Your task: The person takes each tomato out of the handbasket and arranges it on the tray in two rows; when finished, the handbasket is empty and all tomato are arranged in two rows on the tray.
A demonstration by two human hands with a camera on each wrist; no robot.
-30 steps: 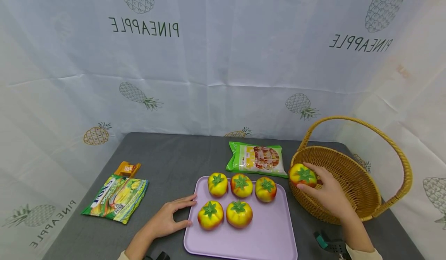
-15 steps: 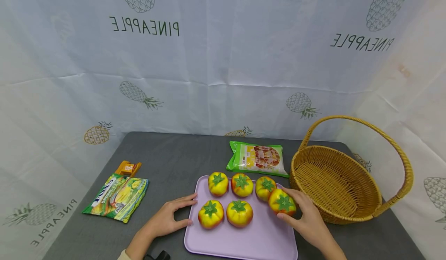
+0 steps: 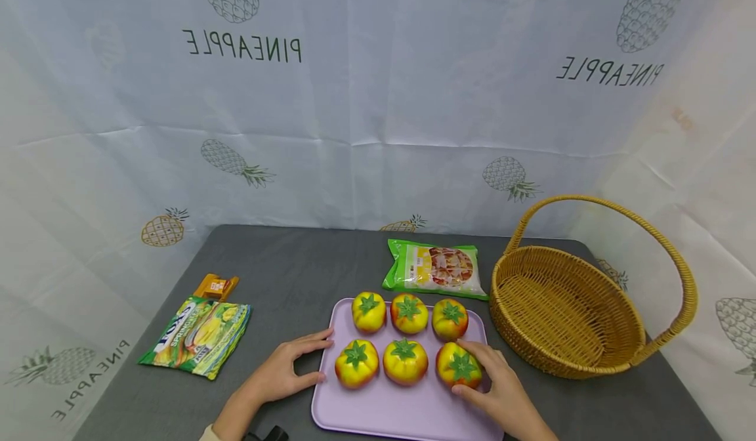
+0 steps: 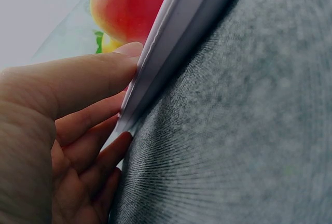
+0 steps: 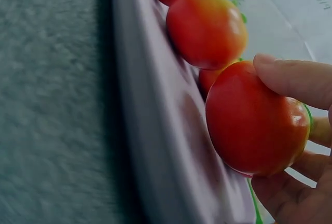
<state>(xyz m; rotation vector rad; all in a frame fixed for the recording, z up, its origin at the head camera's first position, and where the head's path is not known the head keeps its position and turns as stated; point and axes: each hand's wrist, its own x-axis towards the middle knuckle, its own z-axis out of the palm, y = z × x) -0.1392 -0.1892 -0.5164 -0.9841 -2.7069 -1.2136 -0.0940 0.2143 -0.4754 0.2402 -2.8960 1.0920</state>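
Observation:
On the lilac tray (image 3: 407,418) sit several yellow-and-red tomatoes with green leafy tops, in two rows. My right hand (image 3: 499,388) grips one tomato (image 3: 458,365) at the right end of the front row, thumb on one side and fingers on the other. In the right wrist view, this tomato (image 5: 254,123) shows its red underside close over the tray (image 5: 150,105), with another tomato (image 5: 207,27) beyond it. My left hand (image 3: 289,369) rests at the tray's left edge, fingers spread. The left wrist view shows the thumb of the left hand (image 4: 78,94) against the rim (image 4: 171,42).
A wicker basket (image 3: 561,303) with a tall handle stands right of the tray. Behind the tray lies a green-edged food packet (image 3: 440,269). On the left are a green-and-yellow packet (image 3: 197,336) and a small orange packet (image 3: 216,287). A pineapple-print curtain (image 3: 378,100) surrounds the table.
My right hand has carried the tomato from the basket's rim leftward and down to the front row on the tray. The left hand has stayed at the tray's edge.

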